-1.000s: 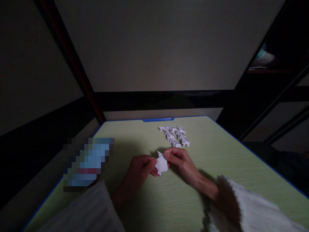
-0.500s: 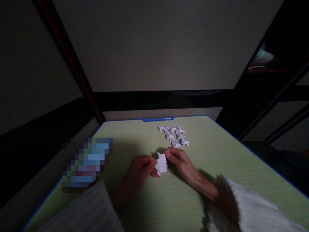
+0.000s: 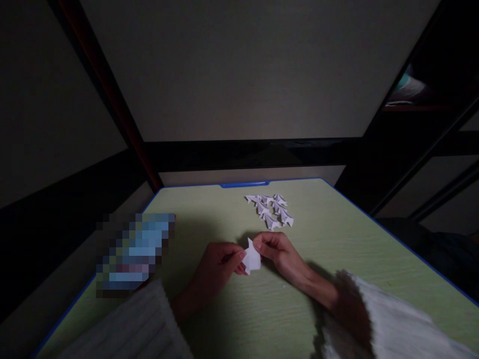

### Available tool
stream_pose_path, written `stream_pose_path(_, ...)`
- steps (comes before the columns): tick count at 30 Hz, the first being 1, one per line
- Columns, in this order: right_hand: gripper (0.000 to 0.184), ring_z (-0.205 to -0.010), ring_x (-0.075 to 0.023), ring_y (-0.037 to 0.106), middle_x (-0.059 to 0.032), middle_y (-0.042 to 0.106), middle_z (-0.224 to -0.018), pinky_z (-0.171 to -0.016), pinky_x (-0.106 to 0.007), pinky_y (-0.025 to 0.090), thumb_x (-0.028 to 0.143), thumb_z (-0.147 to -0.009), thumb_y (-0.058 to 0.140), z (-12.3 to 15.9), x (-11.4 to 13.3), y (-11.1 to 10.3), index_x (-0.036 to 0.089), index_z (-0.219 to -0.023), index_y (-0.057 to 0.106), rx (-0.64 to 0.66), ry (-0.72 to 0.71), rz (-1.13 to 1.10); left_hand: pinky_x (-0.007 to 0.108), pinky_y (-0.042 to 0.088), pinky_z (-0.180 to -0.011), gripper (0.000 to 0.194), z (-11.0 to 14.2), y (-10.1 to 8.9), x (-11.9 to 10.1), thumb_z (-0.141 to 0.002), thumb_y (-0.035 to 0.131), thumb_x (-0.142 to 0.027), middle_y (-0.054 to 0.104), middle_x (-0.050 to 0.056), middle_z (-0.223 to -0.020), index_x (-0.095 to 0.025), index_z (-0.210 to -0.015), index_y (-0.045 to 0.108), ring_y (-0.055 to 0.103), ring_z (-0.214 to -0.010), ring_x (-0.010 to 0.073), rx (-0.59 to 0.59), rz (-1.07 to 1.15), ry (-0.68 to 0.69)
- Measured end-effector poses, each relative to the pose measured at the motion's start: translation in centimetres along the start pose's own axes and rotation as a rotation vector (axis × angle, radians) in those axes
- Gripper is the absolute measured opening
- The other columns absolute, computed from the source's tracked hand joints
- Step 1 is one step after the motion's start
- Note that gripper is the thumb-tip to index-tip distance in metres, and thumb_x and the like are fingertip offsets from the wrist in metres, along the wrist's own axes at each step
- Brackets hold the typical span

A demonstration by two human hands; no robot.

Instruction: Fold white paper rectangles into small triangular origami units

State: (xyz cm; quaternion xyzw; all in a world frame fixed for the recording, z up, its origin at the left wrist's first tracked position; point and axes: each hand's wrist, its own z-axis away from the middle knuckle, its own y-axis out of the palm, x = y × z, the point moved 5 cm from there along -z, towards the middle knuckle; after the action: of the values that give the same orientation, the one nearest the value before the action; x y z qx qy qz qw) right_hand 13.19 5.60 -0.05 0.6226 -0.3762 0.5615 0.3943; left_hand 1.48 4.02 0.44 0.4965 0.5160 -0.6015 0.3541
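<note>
Between my two hands is a small folded piece of white paper (image 3: 253,258), with a pointed flap sticking up at its top and another point at its lower left. My left hand (image 3: 220,267) pinches its left side between thumb and fingers. On the upper right edge, my right hand (image 3: 279,252) is closed with thumb and forefinger on the paper. Just beyond my hands lie several folded white paper pieces (image 3: 271,220), pointed in shape and grouped close together in rows.
The light green tabletop (image 3: 348,249) has a blue rim and a blue handle (image 3: 245,185) at its far edge. At the left lies a blurred-out bluish object (image 3: 140,252). A pale panelled wall (image 3: 247,70) rises behind the table, and a dark shelf (image 3: 419,107) stands at the right.
My right thumb and forefinger have shifted slightly down onto the paper's edge. The paper has turned a little, and its top flap now stands more upright. The pieces on the table have not moved.
</note>
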Motion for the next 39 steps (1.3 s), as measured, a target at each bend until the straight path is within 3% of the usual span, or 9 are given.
stream_pose_path(5,0.026,-0.049,-0.0078,0.036,0.0033,0.041,-0.052,-0.047,-0.02,0.028,0.033,-0.076,0.046,0.5,0.7,0.1,0.014,-0.058,0.048,-0.016,-0.096,0.217,0.02,0.042,-0.046,0.02,-0.3,0.2,0.3,-0.067,0.049,-0.026,0.058,0.001,-0.048,-0.012,-0.055,0.057,0.055,-0.046,0.0112,0.048,0.065,-0.044)
stream_pose_path(13,0.021,-0.051,-0.0082,0.039,0.0028,0.044,-0.053,-0.047,-0.019,0.03,0.023,-0.076,0.045,1.1,2.1,0.7,0.014,-0.057,0.049,-0.013,-0.199,0.483,0.017,0.039,-0.043,0.022,-0.2,0.6,0.0,-0.066,0.049,-0.026,0.049,-0.003,-0.045,-0.013,-0.05,0.05,0.048,-0.044,0.0082,0.079,0.058,-0.027)
stream_pose_path(16,0.021,-0.052,-0.0082,0.04,0.0026,0.045,-0.054,-0.048,-0.019,0.031,0.022,-0.076,0.045,1.0,2.1,0.8,0.014,-0.057,0.049,-0.001,-0.216,0.448,0.017,0.038,-0.043,0.021,0.0,0.5,-0.3,-0.066,0.048,-0.024,0.048,-0.003,-0.045,-0.012,-0.048,0.05,0.048,-0.044,0.0079,0.063,0.046,-0.015)
stream_pose_path(24,0.024,-0.048,-0.008,0.038,0.0029,0.043,-0.051,-0.045,-0.02,0.029,0.031,-0.074,0.049,0.5,0.9,0.3,0.014,-0.057,0.049,-0.051,-0.09,0.195,0.019,0.04,-0.047,0.017,-0.1,0.4,-0.3,-0.066,0.048,-0.021,0.054,-0.001,-0.048,-0.012,-0.053,0.055,0.052,-0.046,0.0095,0.078,0.105,-0.019)
stream_pose_path(32,0.025,-0.051,-0.0092,0.039,0.0016,0.045,-0.053,-0.047,-0.021,0.03,0.032,-0.075,0.048,0.6,1.2,-0.1,0.014,-0.058,0.05,-0.108,-0.149,0.268,0.023,0.043,-0.046,0.017,-0.4,-0.1,0.5,-0.062,0.051,-0.027,0.06,0.002,-0.056,-0.011,-0.065,0.057,0.056,-0.049,0.013,0.032,0.275,-0.081)
stream_pose_path(39,0.025,-0.049,-0.0082,0.038,0.0028,0.043,-0.053,-0.046,-0.021,0.03,0.035,-0.073,0.05,0.4,1.0,-0.2,0.014,-0.058,0.049,-0.124,-0.105,0.175,0.02,0.04,-0.046,0.022,-0.3,0.3,0.1,-0.069,0.048,-0.026,0.056,0.001,-0.046,-0.011,-0.053,0.054,0.051,-0.043,0.009,0.059,0.11,-0.035)
